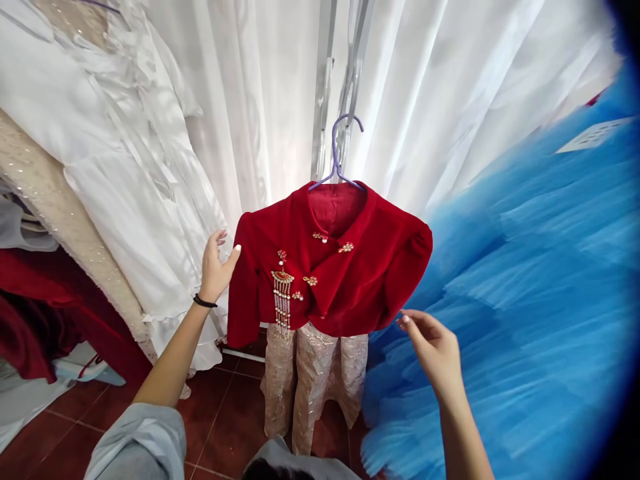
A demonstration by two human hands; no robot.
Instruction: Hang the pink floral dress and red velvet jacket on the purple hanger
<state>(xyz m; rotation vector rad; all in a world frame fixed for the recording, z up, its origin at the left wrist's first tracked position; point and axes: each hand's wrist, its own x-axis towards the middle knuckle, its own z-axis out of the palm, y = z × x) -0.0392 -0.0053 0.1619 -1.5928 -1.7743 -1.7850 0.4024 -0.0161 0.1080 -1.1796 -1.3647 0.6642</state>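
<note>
A short red velvet jacket (pixel 370 267) hangs in front of me on a purple wire hanger (pixel 336 147). Small floral clasps decorate its front, and a beaded tassel brooch (pixel 283 300) dangles on the left side. Below it shows a pale gold, shiny patterned skirt or trousers (pixel 313 387); which one, I cannot tell. My left hand (pixel 216 270), fingers apart and holding nothing, is raised just beside the left sleeve. At the lower edge of the right sleeve, my right hand (pixel 433 347) has thumb and index finger pinched together on the cloth.
White dresses (pixel 135 173) hang at the left, beside a sparkly beige garment (pixel 75 220) and dark red cloth (pixel 60 313). A large blue tulle gown (pixel 525 300) fills the right side. White curtains (pixel 280 87) and a metal stand (pixel 325 87) are behind. Dark red tiles (pixel 235 427) cover the floor.
</note>
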